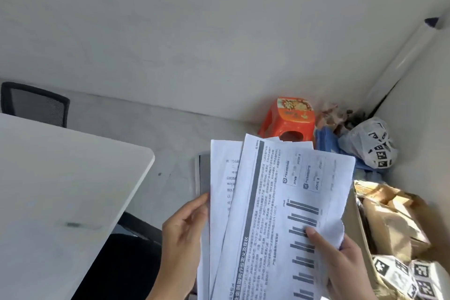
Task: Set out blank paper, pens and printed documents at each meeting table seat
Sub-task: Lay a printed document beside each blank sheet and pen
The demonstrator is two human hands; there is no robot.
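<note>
I hold a fanned stack of printed documents (272,202) in front of me, to the right of the white meeting table (60,178). The top sheet shows text and dark bar charts. My left hand (182,238) grips the stack's left edge, thumb on the front. My right hand (341,263) pinches the right side, its thumb pressing on the top sheet's bar chart. A dark pen-like object (74,224), blurred, lies on the table. No blank paper can be told apart from the printed sheets.
A black mesh chair (36,103) stands behind the table, another dark chair (131,251) at its near side. An orange plastic stool (288,119), a white bag (370,143) and an open cardboard box (389,226) of brown packages crowd the right corner by the wall.
</note>
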